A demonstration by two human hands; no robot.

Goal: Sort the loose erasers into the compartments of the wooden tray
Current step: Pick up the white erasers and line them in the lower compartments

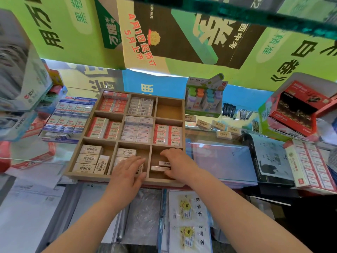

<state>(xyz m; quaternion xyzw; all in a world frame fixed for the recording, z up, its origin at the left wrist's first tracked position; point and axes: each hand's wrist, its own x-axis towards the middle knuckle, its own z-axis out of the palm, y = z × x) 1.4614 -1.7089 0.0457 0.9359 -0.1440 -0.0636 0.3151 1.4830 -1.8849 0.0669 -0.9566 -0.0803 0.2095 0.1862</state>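
Head view, looking down on the wooden tray, which lies on the glass table directly before you. Both of your forearms reach forward from the lower edge, bare, and converge on the near row of the tray.

Left grip: palm down, wrist straight, fingers extended and held close together. It lies flat on the cream erasers of the near middle compartment, fingertips pointing toward the divider on the right. The grip is released and grasps nothing.

Right grip: set inside the near right compartment, hand turned inward, fingers arched along the far side and the thumb spread toward the near wall. Two boxed erasers lie stacked edge to edge between thumb and fingers, their ends passing under the palm. You cannot tell whether this grip clenches them or merely rests beside them.

Other compartments hold red-banded and white erasers in rows. Loose erasers lie scattered on the table to the right of the tray, near a display box of coloured markers. A carton of blue-banded erasers stands just left of the tray
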